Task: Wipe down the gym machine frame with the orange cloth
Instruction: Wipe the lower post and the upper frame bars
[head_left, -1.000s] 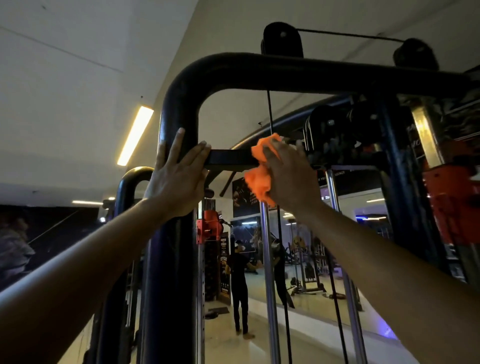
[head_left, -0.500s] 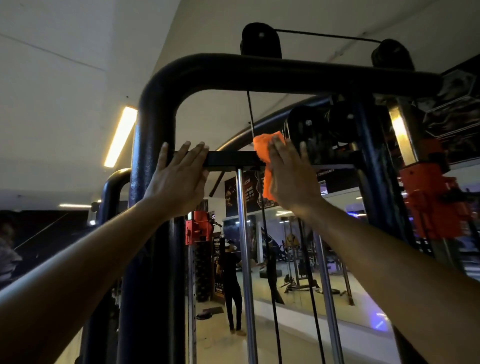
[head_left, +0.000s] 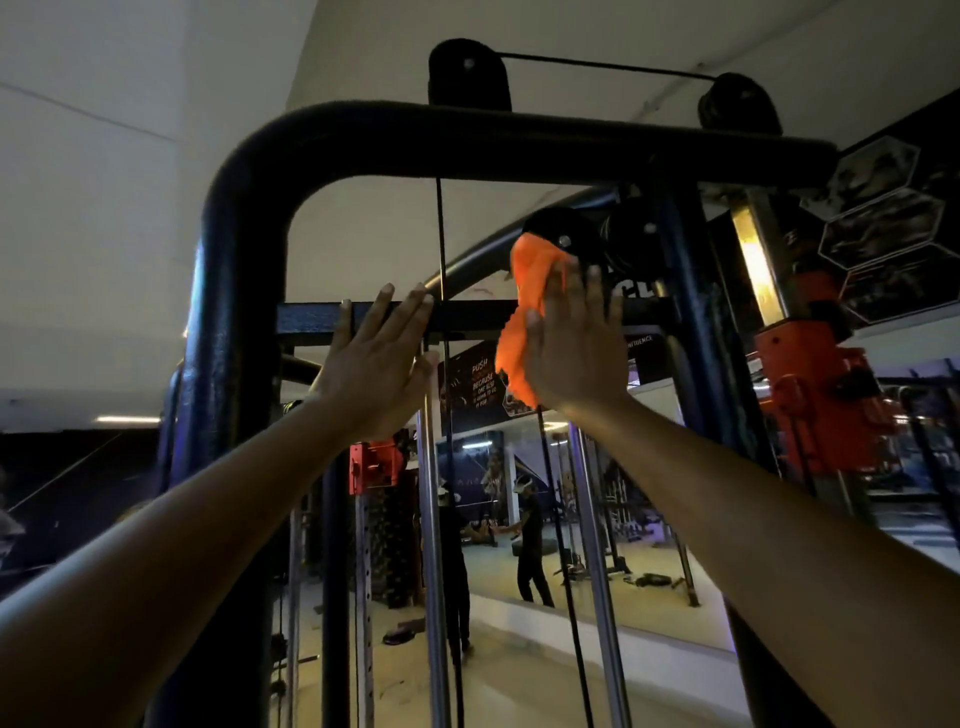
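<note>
The black gym machine frame (head_left: 244, 291) arches overhead, with a flat crossbar (head_left: 317, 319) running between its uprights. My left hand (head_left: 376, 364) rests flat on that crossbar, fingers straight and pointing up. To its right, my right hand (head_left: 574, 345) presses the orange cloth (head_left: 524, 312) against the crossbar with straight fingers. The cloth bunches out above and below my palm, and its top edge reaches a black pulley (head_left: 563, 241).
Chrome guide rods (head_left: 431, 519) and a black cable (head_left: 441, 239) run down behind the crossbar. An orange carriage (head_left: 821, 400) sits on the right upright and a smaller one (head_left: 374, 462) lower left. Two pulleys (head_left: 467, 73) top the frame. A person (head_left: 530, 551) stands on the gym floor beyond.
My left hand has shifted from the left upright onto the crossbar. My right hand has slid the cloth rightward along the crossbar toward the pulley. The view has swung to the right.
</note>
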